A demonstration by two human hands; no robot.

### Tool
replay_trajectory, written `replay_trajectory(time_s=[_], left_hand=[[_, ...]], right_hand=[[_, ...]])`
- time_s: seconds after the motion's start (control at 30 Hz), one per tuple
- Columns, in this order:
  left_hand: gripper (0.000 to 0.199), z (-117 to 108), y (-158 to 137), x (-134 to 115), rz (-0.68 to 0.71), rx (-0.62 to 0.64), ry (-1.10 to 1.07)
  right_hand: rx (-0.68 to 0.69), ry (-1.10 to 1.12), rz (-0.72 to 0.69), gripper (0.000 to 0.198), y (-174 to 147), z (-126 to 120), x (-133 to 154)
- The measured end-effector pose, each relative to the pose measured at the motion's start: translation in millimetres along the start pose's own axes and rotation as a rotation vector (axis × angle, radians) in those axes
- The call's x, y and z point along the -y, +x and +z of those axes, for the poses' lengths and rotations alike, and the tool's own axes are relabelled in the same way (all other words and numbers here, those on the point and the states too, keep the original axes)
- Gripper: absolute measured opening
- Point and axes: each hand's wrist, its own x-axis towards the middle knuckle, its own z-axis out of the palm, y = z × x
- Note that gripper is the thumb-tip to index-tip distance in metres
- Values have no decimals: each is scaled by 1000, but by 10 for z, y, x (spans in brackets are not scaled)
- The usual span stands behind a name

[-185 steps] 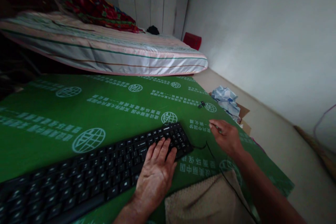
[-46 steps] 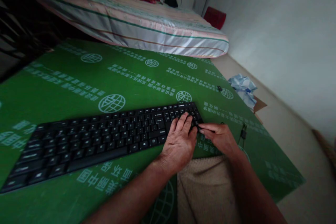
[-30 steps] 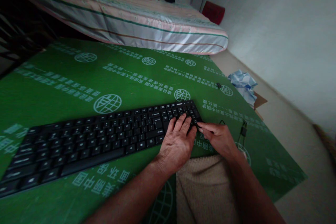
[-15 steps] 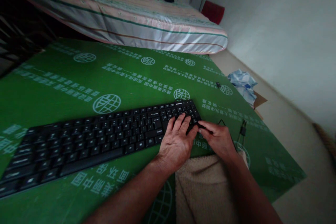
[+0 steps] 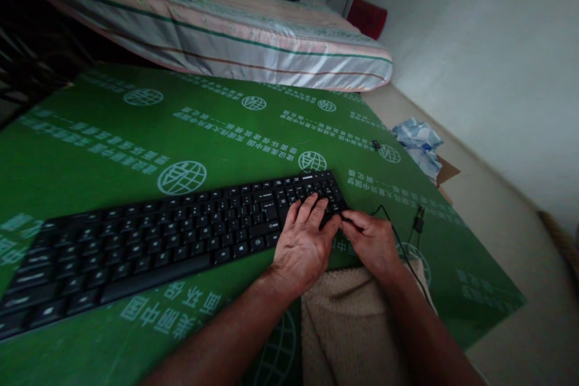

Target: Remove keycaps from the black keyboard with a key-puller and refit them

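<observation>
A long black keyboard (image 5: 176,229) lies at a slant on the green printed board. My left hand (image 5: 303,244) rests over the number keys at its right end, palm down, fingers stretched out. The left thumb reaches to the keyboard's right edge, close against the other hand's fingertips. At that edge my right hand (image 5: 371,238) is closed in a pinch; what it grips, if anything, is hidden by the fingers. A thin black cable (image 5: 407,259) curves past the right hand and along the forearm. Beneath the wrists lies a beige cloth (image 5: 353,319).
The green board (image 5: 244,145) ends at the right above a pale floor. On it are a small black connector (image 5: 418,223) and a tiny black piece (image 5: 375,145). A bed (image 5: 271,54) stands behind; crumpled blue-white plastic (image 5: 418,139) lies beyond the right edge.
The right hand has shifted slightly left and down at the keyboard's edge. More of the black cable shows beside it. The left hand has stayed nearly in place.
</observation>
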Motion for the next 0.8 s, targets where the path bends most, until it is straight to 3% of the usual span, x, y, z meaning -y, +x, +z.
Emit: replay_trajectory(time_s=[0.6, 0.8], left_hand=[[30, -3, 14, -7, -34, -18, -37], [34, 19, 18, 12, -93, -114, -123]], right_hand=[[47, 237, 173, 20, 9, 45, -38], [-7, 281, 224, 17, 5, 66, 1]])
